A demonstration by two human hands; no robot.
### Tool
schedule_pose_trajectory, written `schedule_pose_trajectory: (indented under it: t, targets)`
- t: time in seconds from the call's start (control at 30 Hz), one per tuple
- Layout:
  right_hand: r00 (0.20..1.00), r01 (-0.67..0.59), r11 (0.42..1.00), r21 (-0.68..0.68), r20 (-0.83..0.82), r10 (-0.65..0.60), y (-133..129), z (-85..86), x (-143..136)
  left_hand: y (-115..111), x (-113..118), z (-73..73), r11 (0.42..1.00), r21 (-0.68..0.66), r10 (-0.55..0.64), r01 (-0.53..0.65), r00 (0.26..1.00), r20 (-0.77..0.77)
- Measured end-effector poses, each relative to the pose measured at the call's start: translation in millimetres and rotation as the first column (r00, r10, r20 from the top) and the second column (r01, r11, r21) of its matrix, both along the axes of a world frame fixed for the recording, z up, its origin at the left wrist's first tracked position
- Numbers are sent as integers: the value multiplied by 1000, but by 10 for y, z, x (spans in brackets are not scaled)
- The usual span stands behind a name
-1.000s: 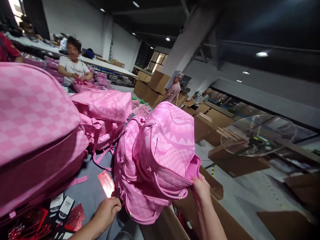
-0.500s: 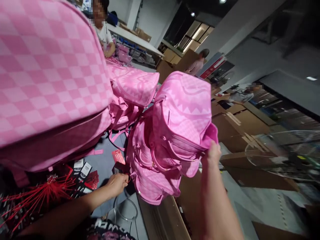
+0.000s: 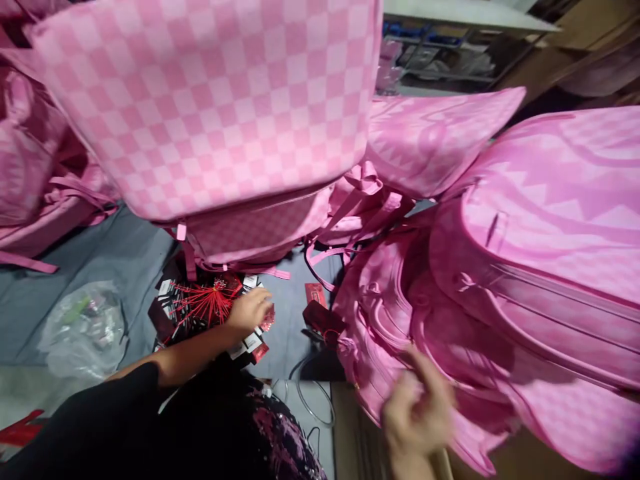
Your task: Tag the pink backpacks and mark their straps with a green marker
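Note:
My left hand (image 3: pixel 250 311) is over the right side of a pile of black and red hang tags (image 3: pixel 200 313) with red strings. Its fingers look loosely stretched; no held thing shows in them. My right hand (image 3: pixel 417 410), smeared by motion, has fingers apart in front of stacked pink backpacks (image 3: pixel 380 320). Whether it touches them I cannot tell. A dark tag (image 3: pixel 323 320) on a red string hangs beside the stack's left edge. On top lies a pink backpack with a jagged-tooth print (image 3: pixel 560 200).
A large checkered pink backpack (image 3: pixel 240 120) stands behind the tags. Further pink bags lie at left (image 3: pixel 30 153) and behind (image 3: pixel 440 140). A clear plastic bag (image 3: pixel 87 330) rests on the grey table cover (image 3: pixel 135 247). Cardboard (image 3: pixel 363 427) is below the table's front edge.
The view has swung left and down. My left hand has left the dark tag by the backpacks and moved to the tag pile. My right hand has come off the top backpack's side.

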State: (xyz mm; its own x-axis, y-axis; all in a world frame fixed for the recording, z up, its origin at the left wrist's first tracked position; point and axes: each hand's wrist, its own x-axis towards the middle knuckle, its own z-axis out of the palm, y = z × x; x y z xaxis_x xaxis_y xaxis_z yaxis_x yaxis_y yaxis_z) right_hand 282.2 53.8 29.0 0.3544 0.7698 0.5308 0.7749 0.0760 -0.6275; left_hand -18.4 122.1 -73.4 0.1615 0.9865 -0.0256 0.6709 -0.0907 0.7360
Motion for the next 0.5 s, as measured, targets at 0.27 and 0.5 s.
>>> schedule_pose_trajectory:
  t: [0.27, 0.5]
  targets:
    - [711, -647, 467, -603, -256, 655, 613, -1083, -2034, 47, -1469, -139, 965, -16, 246, -262, 923, -297]
    - [615, -560, 293, -775, -152, 774, 1144, -1303, -2744, 87, -1395, -293, 990, -87, 88, -114, 961, -262]
